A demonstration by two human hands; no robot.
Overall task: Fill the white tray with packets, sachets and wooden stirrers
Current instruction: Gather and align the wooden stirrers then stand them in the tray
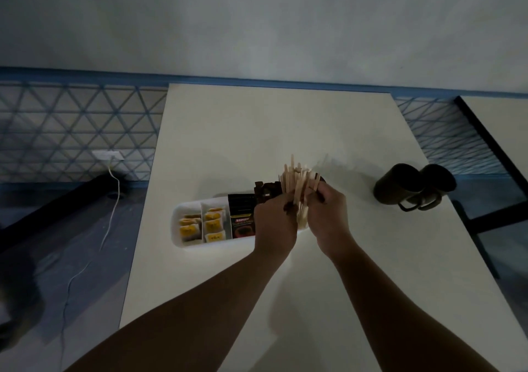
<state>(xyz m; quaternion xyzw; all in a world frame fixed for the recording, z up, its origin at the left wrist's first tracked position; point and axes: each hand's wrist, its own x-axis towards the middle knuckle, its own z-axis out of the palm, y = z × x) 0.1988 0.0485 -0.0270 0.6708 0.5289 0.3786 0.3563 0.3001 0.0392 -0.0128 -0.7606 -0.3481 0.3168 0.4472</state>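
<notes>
– Over the right end of the white tray (217, 246), both hands meet. Grip?
– Left hand (274, 223) and right hand (328, 217) each curl their fingers round one bundle of wooden stirrers (297, 181), which stands upright with its tips fanned out.
– Tray position?
– On the worktop (257, 132), stretching left from the hands. Yellow sachets (213, 224) fill its two left compartments. A black packet (242, 217) stands just right of them.
– Anything else?
– Two dark mugs (411, 186), side by side, well apart to the right.
</notes>
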